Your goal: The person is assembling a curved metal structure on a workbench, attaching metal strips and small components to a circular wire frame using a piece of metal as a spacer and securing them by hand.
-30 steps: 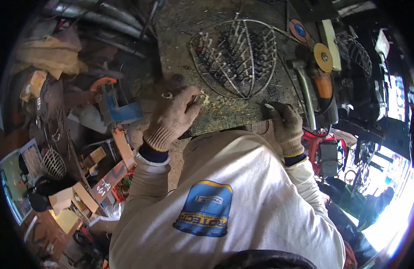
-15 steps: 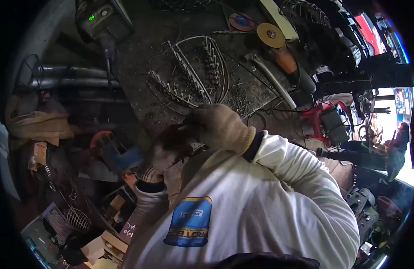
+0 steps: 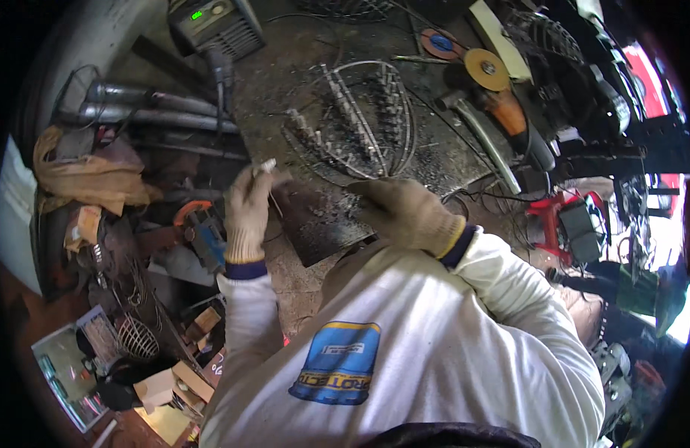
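Observation:
My left hand (image 3: 248,213), in a knitted work glove, is raised beside the table's left front edge. Its fingers are closed around a small whitish piece (image 3: 268,165) whose kind I cannot make out; a thin rod (image 3: 276,203) shows just below. My right hand (image 3: 412,213), gloved too, is at the front of the table with its fingers pointing left and pressed together. What they hold, if anything, is hidden. Just beyond it lies a curved metal wire frame (image 3: 354,112), with rows of short metal stubs along its bars, on the dark worktable (image 3: 277,82).
An angle grinder (image 3: 509,112) with a tan disc and a hammer (image 3: 483,142) lie on the right. A machine with a green display (image 3: 218,30) stands at the back left. Metal pipes (image 3: 154,112) and a brown cloth (image 3: 91,175) are left. A red stand (image 3: 558,220) is at the right.
My left hand has moved up and left, away from my right hand, and shows sharply instead of blurred. The whole view has shifted and grown brighter. The wire frame lies as before.

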Demonstrator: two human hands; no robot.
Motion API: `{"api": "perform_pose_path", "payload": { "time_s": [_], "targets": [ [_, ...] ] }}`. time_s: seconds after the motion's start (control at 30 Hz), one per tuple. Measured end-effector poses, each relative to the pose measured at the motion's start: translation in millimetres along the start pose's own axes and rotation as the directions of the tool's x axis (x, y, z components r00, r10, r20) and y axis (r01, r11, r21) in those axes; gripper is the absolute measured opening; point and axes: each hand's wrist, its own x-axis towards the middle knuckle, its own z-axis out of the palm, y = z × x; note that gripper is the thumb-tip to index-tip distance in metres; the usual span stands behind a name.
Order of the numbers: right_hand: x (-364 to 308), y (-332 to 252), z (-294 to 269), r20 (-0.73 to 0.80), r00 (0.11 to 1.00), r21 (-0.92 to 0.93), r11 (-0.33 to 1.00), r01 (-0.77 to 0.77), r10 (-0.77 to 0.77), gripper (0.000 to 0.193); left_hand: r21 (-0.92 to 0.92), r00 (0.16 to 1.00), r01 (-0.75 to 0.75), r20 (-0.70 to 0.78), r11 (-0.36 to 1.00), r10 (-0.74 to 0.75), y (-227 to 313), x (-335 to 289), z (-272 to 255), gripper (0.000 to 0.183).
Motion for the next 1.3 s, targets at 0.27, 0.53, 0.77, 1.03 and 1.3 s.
{"api": "perform_pose_path", "payload": {
  "time_s": [0.27,0.53,0.77,1.03,1.3],
  "targets": [
    [-33.4,36.0,-13.8,-0.018,0.982,0.107,0.977,-0.187,0.190,0.039,-0.052,0.991,0.105,-0.075,0.993,-0.109,15.1,102.8,-0.7,0.035],
    [-61.7,62.6,-15.9,-0.202,0.955,0.050,0.976,-0.214,0.220,0.038,0.475,0.937,-0.346,0.124,0.809,0.328,-10.5,199.5,20.5,0.030],
    [-75.3,66.1,-18.6,-0.237,0.924,0.076,0.954,-0.290,0.300,0.037,0.759,0.801,-0.573,0.440,0.308,0.406,-40.4,217.3,32.3,0.035],
    [-82.9,68.4,-24.7,-0.292,0.905,0.178,0.948,-0.265,0.308,0.038,0.586,0.691,-0.709,0.470,0.391,0.549,-47.6,218.1,15.5,0.045],
    [-81.0,90.1,-48.4,-0.229,0.911,0.180,0.934,-0.308,0.344,0.037,0.560,0.841,-0.380,-0.122,0.736,0.527,-11.8,137.8,25.9,0.031]
  ]
}}
